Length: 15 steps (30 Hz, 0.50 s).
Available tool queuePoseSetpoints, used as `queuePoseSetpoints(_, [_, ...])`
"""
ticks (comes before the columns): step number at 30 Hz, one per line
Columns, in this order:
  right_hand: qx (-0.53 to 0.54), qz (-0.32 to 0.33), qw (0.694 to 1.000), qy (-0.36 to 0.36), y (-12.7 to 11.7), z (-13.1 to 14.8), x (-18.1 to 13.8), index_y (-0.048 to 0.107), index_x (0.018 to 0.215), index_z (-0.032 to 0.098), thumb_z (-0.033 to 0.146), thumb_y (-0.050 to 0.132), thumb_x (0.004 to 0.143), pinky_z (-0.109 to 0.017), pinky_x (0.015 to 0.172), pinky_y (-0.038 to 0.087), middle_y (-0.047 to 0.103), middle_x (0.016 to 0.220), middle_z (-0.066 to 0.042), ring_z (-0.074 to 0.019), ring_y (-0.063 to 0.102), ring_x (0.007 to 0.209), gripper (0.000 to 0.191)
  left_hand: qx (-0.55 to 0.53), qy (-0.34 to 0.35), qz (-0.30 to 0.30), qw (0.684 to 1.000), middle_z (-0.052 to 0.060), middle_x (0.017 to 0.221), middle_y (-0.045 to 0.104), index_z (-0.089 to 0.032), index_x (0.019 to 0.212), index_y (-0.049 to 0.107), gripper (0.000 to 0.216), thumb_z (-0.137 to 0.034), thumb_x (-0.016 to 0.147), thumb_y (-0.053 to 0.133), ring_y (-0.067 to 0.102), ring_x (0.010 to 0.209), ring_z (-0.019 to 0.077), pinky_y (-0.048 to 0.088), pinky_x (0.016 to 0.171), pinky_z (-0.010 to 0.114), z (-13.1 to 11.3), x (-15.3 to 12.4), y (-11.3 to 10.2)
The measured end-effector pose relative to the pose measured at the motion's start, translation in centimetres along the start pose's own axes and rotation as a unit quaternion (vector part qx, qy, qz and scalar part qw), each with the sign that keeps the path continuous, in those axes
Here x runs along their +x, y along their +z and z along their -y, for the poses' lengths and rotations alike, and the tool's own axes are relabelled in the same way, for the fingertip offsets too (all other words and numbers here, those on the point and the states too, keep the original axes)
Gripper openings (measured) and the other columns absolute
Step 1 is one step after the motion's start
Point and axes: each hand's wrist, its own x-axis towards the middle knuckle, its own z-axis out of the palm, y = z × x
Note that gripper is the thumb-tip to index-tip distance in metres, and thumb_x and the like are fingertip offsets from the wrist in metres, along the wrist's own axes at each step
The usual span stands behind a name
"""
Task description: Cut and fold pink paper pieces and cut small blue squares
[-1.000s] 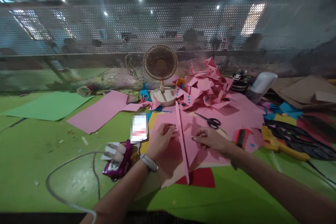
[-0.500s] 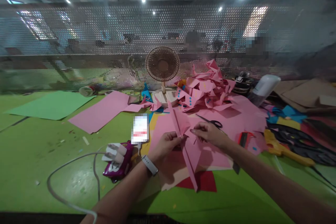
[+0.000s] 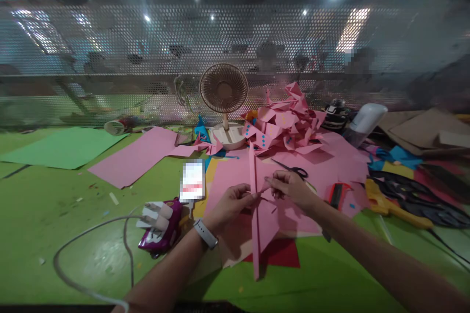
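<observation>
A long, narrow piece of folded pink paper (image 3: 256,249) stands nearly upright in the head view, its lower end over a red sheet (image 3: 288,254). My left hand (image 3: 238,199), with a watch (image 3: 206,234) at the wrist, pinches the strip about its middle. Just to the right, my right hand (image 3: 288,188) is closed, its fingertips pinching a small pink flap at the strip's side. Pink sheets (image 3: 227,171) lie beneath both hands. Black scissors (image 3: 299,172) rest beyond the right hand, partly hidden by it.
A fan (image 3: 223,89) stands behind, beside a heap of folded pink paper (image 3: 290,120). A phone (image 3: 192,180) and a purple power strip (image 3: 161,234) with a cable lie left. To the right are a yellow-handled glue gun (image 3: 396,208), a red cutter (image 3: 338,195) and a bottle (image 3: 367,122).
The folded pink strip has turned from slanting to nearly upright. My right hand has come onto a small flap beside it. The whole view has shifted slightly.
</observation>
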Motion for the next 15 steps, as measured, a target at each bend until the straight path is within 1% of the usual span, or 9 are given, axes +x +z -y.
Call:
queuePoseSetpoints(3, [-0.003,-0.027,1.0,-0.005,0.2,-0.4,-0.6,0.05,0.06,0.017,0.056,0.059,0.072,-0.021,0.046,0.036,0.051,0.049,0.005,-0.0074,0.047,0.044,0.042,-0.013,0.011,-0.014,1.0,-0.005,0.057,0.047,-0.015,0.07,0.05,0.033,-0.042,0.07,0.069,0.04,0.05,0.0056,0.03,0.05,0.019,-0.3,0.0,0.0])
queuePoseSetpoints(6, [0.022,-0.018,0.999,0.026,-0.4,-0.5,-1.0,0.048,0.06,0.017,0.055,0.06,0.072,-0.02,0.046,0.035,0.051,0.049,0.005,-0.0079,0.047,0.044,0.041,-0.019,0.007,0.0,1.0,-0.005,0.055,0.046,-0.015,0.068,0.049,0.033,-0.04,0.068,0.071,0.038,0.048,0.0052,0.027,0.047,0.019,-0.5,-0.1,0.0])
queuePoseSetpoints(10, [0.097,0.018,0.992,0.076,-1.7,-0.2,-1.2,0.049,0.069,0.018,0.052,0.062,0.071,-0.02,0.043,0.031,0.045,0.05,0.008,-0.007,0.041,0.042,0.036,-0.044,-0.027,0.073,0.996,-0.007,0.055,0.047,-0.016,0.084,0.053,0.033,-0.032,0.065,0.075,0.037,0.046,0.0043,0.026,0.047,0.019,-0.4,-0.6,0.3])
queuePoseSetpoints(12, [0.077,0.032,0.994,0.069,-2.0,0.0,-1.3,0.053,0.07,0.018,0.048,0.067,0.067,-0.02,0.043,0.03,0.044,0.051,0.008,-0.0069,0.039,0.044,0.033,-0.043,-0.05,0.117,0.991,-0.008,0.054,0.046,-0.017,0.092,0.054,0.035,-0.03,0.066,0.074,0.036,0.045,0.0039,0.025,0.046,0.019,-0.5,-0.8,0.5])
queuePoseSetpoints(13, [0.055,0.031,0.996,0.061,-2.1,0.1,-1.4,0.055,0.069,0.017,0.045,0.07,0.065,-0.021,0.044,0.03,0.046,0.051,0.007,-0.0074,0.04,0.046,0.032,-0.028,-0.056,0.135,0.989,-0.007,0.056,0.048,-0.018,0.095,0.054,0.035,-0.031,0.068,0.073,0.038,0.045,0.0043,0.026,0.046,0.019,-0.7,-0.9,0.4])
queuePoseSetpoints(14, [0.038,0.024,0.998,0.052,-2.2,0.2,-1.4,0.056,0.068,0.017,0.043,0.072,0.063,-0.021,0.045,0.032,0.048,0.053,0.006,-0.0084,0.043,0.048,0.031,-0.007,-0.053,0.143,0.988,-0.005,0.06,0.052,-0.018,0.099,0.054,0.036,-0.031,0.07,0.071,0.042,0.048,0.0052,0.03,0.047,0.019,-1.0,-0.8,0.2])
queuePoseSetpoints(15, [0.032,0.012,0.998,0.045,-2.4,0.3,-1.4,0.057,0.067,0.017,0.041,0.072,0.062,-0.021,0.047,0.034,0.05,0.054,0.005,-0.0096,0.045,0.051,0.029,0.018,-0.038,0.136,0.99,-0.002,0.065,0.057,-0.018,0.101,0.055,0.036,-0.032,0.072,0.07,0.047,0.052,0.0068,0.034,0.05,0.02,-1.4,-0.7,-0.1])
